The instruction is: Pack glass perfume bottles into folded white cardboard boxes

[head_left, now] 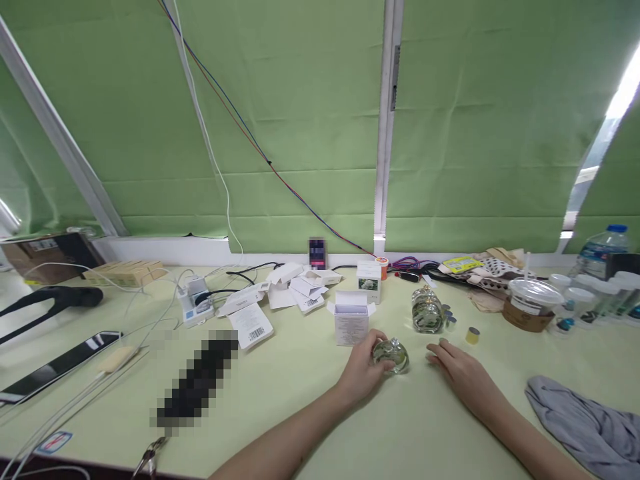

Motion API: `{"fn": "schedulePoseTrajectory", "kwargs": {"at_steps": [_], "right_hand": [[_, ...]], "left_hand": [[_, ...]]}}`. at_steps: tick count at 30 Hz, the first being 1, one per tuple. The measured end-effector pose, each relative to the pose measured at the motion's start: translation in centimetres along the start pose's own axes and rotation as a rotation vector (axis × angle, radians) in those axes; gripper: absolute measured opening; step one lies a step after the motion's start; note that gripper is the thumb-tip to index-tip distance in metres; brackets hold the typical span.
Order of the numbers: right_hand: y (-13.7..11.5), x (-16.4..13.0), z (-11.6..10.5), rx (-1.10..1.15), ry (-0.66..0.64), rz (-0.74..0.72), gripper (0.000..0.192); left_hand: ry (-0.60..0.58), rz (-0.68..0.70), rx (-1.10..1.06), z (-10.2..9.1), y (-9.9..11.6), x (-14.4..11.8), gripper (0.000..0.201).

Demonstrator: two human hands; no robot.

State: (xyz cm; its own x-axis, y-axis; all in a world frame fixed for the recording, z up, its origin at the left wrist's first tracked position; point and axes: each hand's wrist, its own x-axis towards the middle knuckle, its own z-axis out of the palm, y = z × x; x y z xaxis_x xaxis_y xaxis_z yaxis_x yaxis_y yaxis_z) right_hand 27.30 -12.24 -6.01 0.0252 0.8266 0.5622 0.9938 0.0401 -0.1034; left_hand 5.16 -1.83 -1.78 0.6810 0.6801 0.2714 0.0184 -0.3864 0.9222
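Note:
My left hand [361, 368] grips a small round glass perfume bottle [393, 355] that rests on the pale green table [300, 400]. My right hand [457, 370] lies flat on the table just right of the bottle, fingers apart, holding nothing. An open white carton [351, 321] stands just behind my left hand. Farther back sits a cluster of glass bottles [427, 311] with small caps beside it, and a yellow cap [472, 335] lies near my right hand.
A closed white box [369, 280] and folded paper inserts [295, 290] lie toward the back. A lidded plastic cup [531, 303] and water bottle [597, 250] stand at right, a grey cloth [585, 420] at front right. A tablet [55, 367] and cables lie at left.

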Motion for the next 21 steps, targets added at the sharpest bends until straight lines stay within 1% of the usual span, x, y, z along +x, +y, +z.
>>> {"fn": "schedulePoseTrajectory", "kwargs": {"at_steps": [3, 5, 7, 10, 11, 13, 15, 17, 21], "right_hand": [[-0.5, -0.1, 0.8, -0.056, -0.022, 0.044, 0.036], [-0.9, 0.2, 0.7, 0.050, -0.028, 0.094, 0.038], [-1.6, 0.8, 0.3, 0.288, -0.040, 0.178, 0.034], [-3.1, 2.4, 0.1, 0.778, -0.005, 0.395, 0.025], [-3.6, 3.0, 0.2, 0.942, 0.025, 0.473, 0.026], [-4.5, 4.2, 0.8, 1.232, 0.076, 0.582, 0.031], [-5.0, 5.0, 1.5, 1.467, 0.095, 0.642, 0.034], [-5.2, 5.3, 2.0, 1.605, 0.092, 0.678, 0.035], [-4.9, 5.1, 2.1, 1.670, 0.076, 0.698, 0.033]], "left_hand": [[0.038, -0.016, -0.007, 0.0, 0.1, -0.1, 0.031], [0.049, -0.028, -0.024, 0.0, 0.1, -0.1, 0.030], [0.049, -0.028, -0.040, 0.0, 0.0, 0.0, 0.030], [0.044, -0.022, -0.037, -0.1, -0.3, 0.0, 0.031], [0.043, -0.021, -0.030, -0.1, -0.3, 0.0, 0.031], [0.043, -0.026, -0.025, -0.2, -0.4, 0.0, 0.032], [0.036, -0.049, -0.045, -0.2, -0.5, 0.1, 0.034], [0.021, -0.079, -0.071, -0.2, -0.6, 0.2, 0.036], [-0.031, -0.113, -0.124, -0.1, -0.8, 0.3, 0.041]]}}
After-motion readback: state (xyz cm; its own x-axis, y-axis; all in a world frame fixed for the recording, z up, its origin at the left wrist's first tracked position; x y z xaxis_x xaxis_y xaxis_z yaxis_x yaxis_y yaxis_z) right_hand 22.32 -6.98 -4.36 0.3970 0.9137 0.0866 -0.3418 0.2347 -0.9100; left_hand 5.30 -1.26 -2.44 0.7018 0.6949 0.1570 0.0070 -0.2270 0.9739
